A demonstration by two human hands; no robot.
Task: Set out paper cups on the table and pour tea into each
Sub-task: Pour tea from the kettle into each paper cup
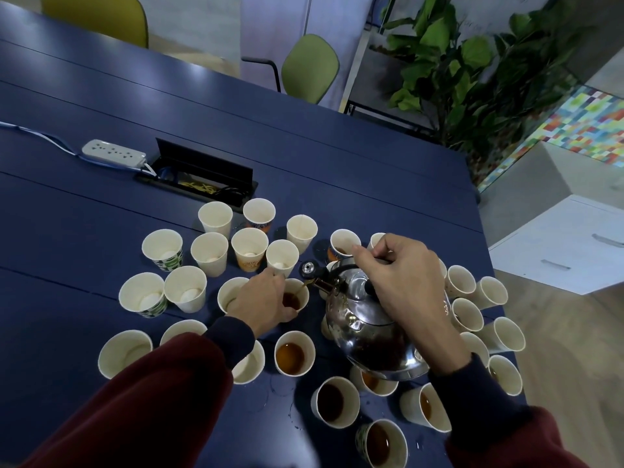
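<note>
Several paper cups stand on the dark blue table (101,211). My right hand (398,282) grips the handle of a shiny steel kettle (368,325), tilted left, and a thin stream of tea runs from its spout (320,282) into a paper cup (297,298). My left hand (261,300) holds that cup by its side. Cups at the front and right, such as one (293,353) and another (334,401), hold brown tea. Cups at the left and back, like one (162,248), hold no tea.
A white power strip (113,153) and an open cable box (199,182) lie behind the cups. The table's right edge runs close to the rightmost cups (503,336). Green chairs (309,67), a plant (466,62) and a white drawer unit (560,244) stand beyond the table. Water drops spot the tabletop near the front cups.
</note>
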